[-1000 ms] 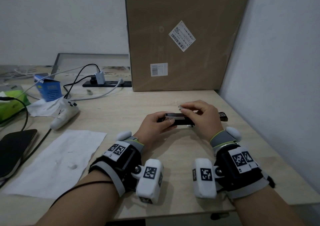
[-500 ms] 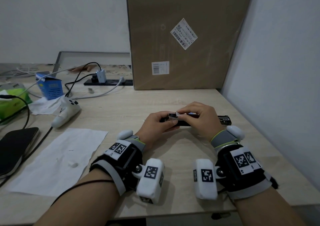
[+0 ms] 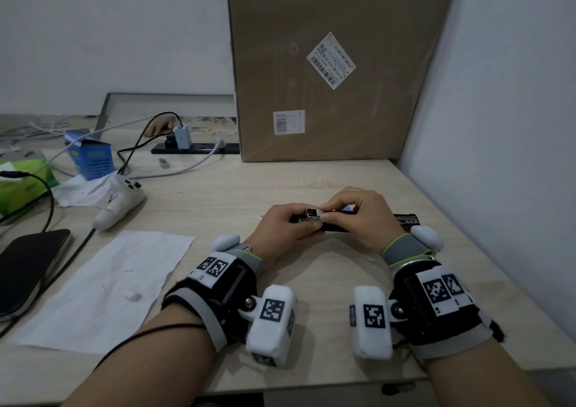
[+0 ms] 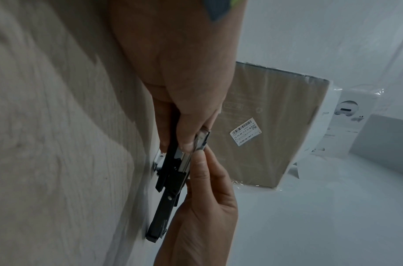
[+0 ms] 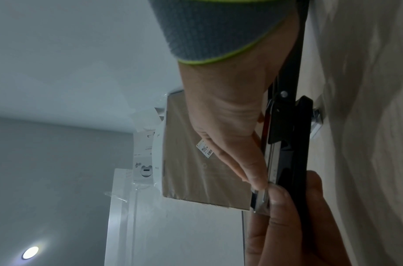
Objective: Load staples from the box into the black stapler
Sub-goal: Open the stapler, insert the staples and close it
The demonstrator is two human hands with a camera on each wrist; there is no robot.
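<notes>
The black stapler [image 3: 335, 226] lies on the desk [image 3: 237, 194], in front of the big cardboard box [image 3: 327, 63]. The left hand [image 3: 280, 226] curls around its near end. The right hand [image 3: 361, 216] pinches the shiny metal staple tray [image 3: 312, 214] on top of the stapler — fingers bent, thumb pressing.

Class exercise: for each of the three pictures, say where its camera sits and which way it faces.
Head: worn on the head, looks down at the desk; both hands and forearms show.
Left wrist: looks along the left hand at the stapler.
Right wrist: looks along the right hand at the stapler.
Shared: all three show the stapler and the cardboard box.
</notes>
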